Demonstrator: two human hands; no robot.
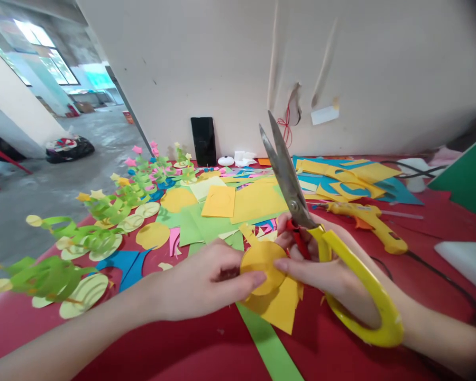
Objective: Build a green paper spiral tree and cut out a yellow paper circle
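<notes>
Between my two hands is a round disc of yellow-orange paper [265, 262]. My left hand [206, 280] pinches its left side, thumb on top. My right hand [333, 278] has the scissors [295, 203] hooked on it, with yellow and red handles and the metal blades pointing up and slightly parted. That hand's thumb also presses the disc's right edge. Below the disc lies a yellow paper offcut [280, 309], over a green paper strip [272, 344] on the red table [182, 349]. Some fingers of both hands are hidden behind the disc.
Curly green paper plants [51, 280] line the table's left edge. A yellow glue gun [375, 222] with a cord lies at right. Behind are yellow sheets [259, 201], blue paper [400, 193] with offcuts, and a black phone [203, 142] leaning on the white wall [206, 58].
</notes>
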